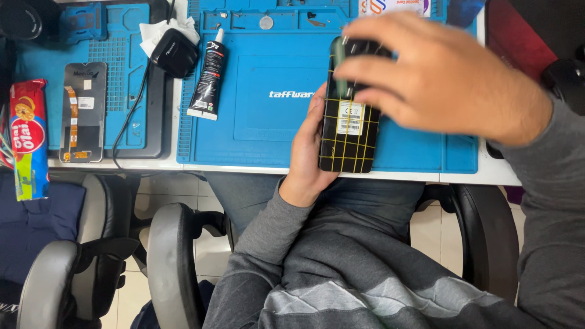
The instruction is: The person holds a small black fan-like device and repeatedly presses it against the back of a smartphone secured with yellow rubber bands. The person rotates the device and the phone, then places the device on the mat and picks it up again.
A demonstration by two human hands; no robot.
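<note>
A: Item nearest the lens: grey sweater sleeves and lap of the seated person, with the armrests of two chairs (173, 244) below the surface edge.

B: And the main item?

A: One black phone body (348, 131), back side up, crossed by a grid of thin yellow lines and bearing a small white label. It stands at the front edge of the blue repair mat (268, 91). The left hand (304, 152) cups its left edge from below, fingers wrapped round the side. The right hand (439, 79), blurred, lies over the top end, fingers curled and pressing on the upper part.

B: Stage of the work?

A: By judgement, mid-way: the phone is in hand and being pressed or fitted at its top; whether it is closed up cannot be told, as the hand covers that end.

B: Surrounding stock?

A: One black adhesive tube (209, 76) with white nozzle, lying capped on the mat's left side. One black charger block (175, 52) beside crumpled tissue. One separate display panel (83, 113) with orange flex cable, on a second blue mat, untouched. One biscuit packet (28, 137), far left.
</note>
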